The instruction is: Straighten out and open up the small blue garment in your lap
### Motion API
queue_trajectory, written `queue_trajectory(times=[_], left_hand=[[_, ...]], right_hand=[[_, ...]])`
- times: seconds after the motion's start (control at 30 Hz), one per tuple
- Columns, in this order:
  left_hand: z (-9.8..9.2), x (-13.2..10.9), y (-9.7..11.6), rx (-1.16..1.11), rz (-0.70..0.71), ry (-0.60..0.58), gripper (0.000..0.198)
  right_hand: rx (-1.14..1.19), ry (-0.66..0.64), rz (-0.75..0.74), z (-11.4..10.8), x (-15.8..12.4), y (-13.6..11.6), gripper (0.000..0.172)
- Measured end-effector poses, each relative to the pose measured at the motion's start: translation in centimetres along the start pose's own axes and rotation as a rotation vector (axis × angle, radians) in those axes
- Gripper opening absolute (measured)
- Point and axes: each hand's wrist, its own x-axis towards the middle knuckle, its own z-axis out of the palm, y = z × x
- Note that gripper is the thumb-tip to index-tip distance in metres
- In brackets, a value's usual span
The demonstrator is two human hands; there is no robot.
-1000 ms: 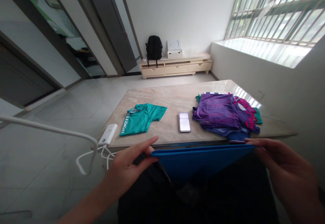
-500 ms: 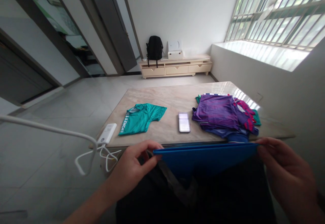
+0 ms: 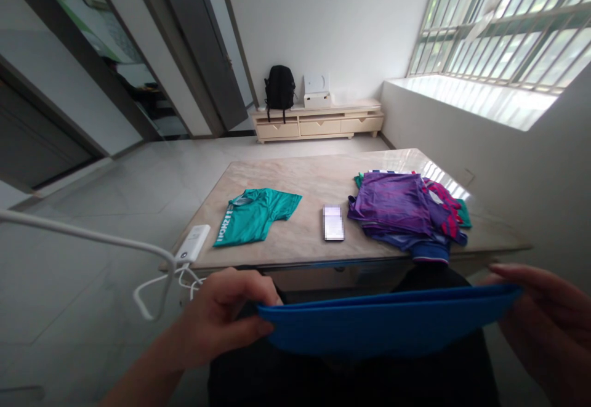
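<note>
I hold a flat blue board [image 3: 388, 327] level in front of me, below the near edge of the marble table [image 3: 305, 241]. My left hand [image 3: 221, 324] grips its left end with fingers curled over the edge. My right hand [image 3: 545, 314] holds its right end, fingers stretched along the edge. On the table lie a folded green shirt [image 3: 253, 216] at the left, a phone [image 3: 333, 223] in the middle, and a pile of purple and pink clothes [image 3: 406, 207] at the right.
A white power bank [image 3: 192, 244] with a white cable [image 3: 152, 284] sits at the table's near left corner. A low cabinet [image 3: 318, 122] with a black backpack [image 3: 279, 87] and a white box stands against the far wall. A barred window is at the right.
The blue board has dropped lower and come closer to me, and looks wider. Both hands moved down with it; my left fingers closed more tightly over its end.
</note>
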Motion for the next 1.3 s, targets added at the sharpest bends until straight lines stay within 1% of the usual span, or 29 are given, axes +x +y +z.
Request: queue_trajectory(times=[0.07, 0.13, 0.2, 0.23, 0.3, 0.33, 0.37, 0.43, 0.5, 0.57, 0.6, 0.67, 0.73, 0.8, 0.87, 0.9, 0.97, 1.07, 1.13, 1.2, 1.3], left_hand=[[-0.1, 0.4, 0.3, 0.179, 0.06, 0.03, 0.01], [-0.2, 0.8, 0.5, 0.331, 0.099, 0.103, 0.019], [-0.3, 1.1, 0.5, 0.435, 0.158, 0.186, 0.026], [-0.3, 1.2, 0.5, 0.481, 0.2, 0.22, 0.028], [-0.1, 1.1, 0.2, 0.576, 0.28, 0.29, 0.03], [0.0, 0.9, 0.0, 0.623, 0.298, 0.326, 0.031], [0.1, 0.7, -0.2, 0.661, 0.291, 0.364, 0.032], [0.5, 0.1, -0.7, 0.669, 0.203, 0.427, 0.035], [1.0, -0.3, -1.1, 0.543, 0.06, 0.445, 0.033], [1.8, -0.4, -1.3, 0.32, -0.072, 0.479, 0.023], [2.2, -0.3, -1.3, 0.21, -0.12, 0.522, 0.018], [3.1, 0.0, -1.2, 0.039, -0.187, 0.647, 0.013], [3.9, 0.3, -1.2, -0.092, -0.229, 0.754, 0.02], [4.4, 0.5, -1.4, -0.235, -0.241, 0.779, 0.033], [4.7, 0.7, -1.9, -0.356, -0.251, 0.776, 0.039], [4.8, 0.9, -2.2, -0.399, -0.256, 0.79, 0.039], [5.2, 1.3, -2.8, -0.456, -0.26, 0.866, 0.034], [5.9, 2.1, -3.4, -0.531, -0.221, 1.008, 0.031], [6.5, 2.8, -3.7, -0.571, -0.195, 1.053, 0.03], [7.0, 3.4, -3.7, -0.605, -0.178, 1.054, 0.029], [7.6, 4.1, -3.4, -0.634, -0.144, 1.012, 0.025]], right_hand=[[-0.181, -0.046, -0.156, -0.2, 0.3, 0.2, 0.033], [-0.372, -0.073, -0.308, -0.4, 0.6, 0.4, 0.025], [-0.502, -0.104, -0.404, -0.4, 0.7, 0.3, 0.017], [-0.515, -0.12, -0.439, -0.3, 0.7, 0.2, 0.015], [-0.478, -0.143, -0.457, 0.1, 0.4, 0.0, 0.013], [-0.452, -0.132, -0.446, 0.4, 0.2, -0.1, 0.012], [-0.431, -0.114, -0.419, 0.6, 0.0, -0.1, 0.012], [-0.408, -0.094, -0.331, 0.9, -0.2, 0.2, 0.012], [-0.339, -0.086, -0.266, 1.1, -0.4, 0.9, 0.013], [-0.223, -0.096, -0.233, 1.1, -0.4, 1.8, 0.012], [-0.167, -0.098, -0.228, 1.1, -0.5, 2.3, 0.011], [-0.08, -0.11, -0.222, 1.1, -0.6, 3.1, 0.009], [-0.03, -0.116, -0.232, 1.1, -0.8, 3.9, 0.007], [0.004, -0.129, -0.256, 1.1, -0.9, 4.5, 0.006], [0.007, -0.14, -0.295, 1.1, -0.9, 5.1, 0.006], [0.004, -0.146, -0.32, 1.1, -0.9, 5.4, 0.007], [-0.005, -0.162, -0.361, 1.0, -1.0, 5.8, 0.011], [-0.009, -0.208, -0.406, 1.0, -1.1, 6.0, 0.012], [-0.024, -0.251, -0.446, 1.1, -1.3, 5.9, 0.012], [-0.043, -0.299, -0.479, 1.2, -1.4, 5.6, 0.013], [-0.027, -0.366, -0.482, 1.5, -1.4, 5.3, 0.014]])
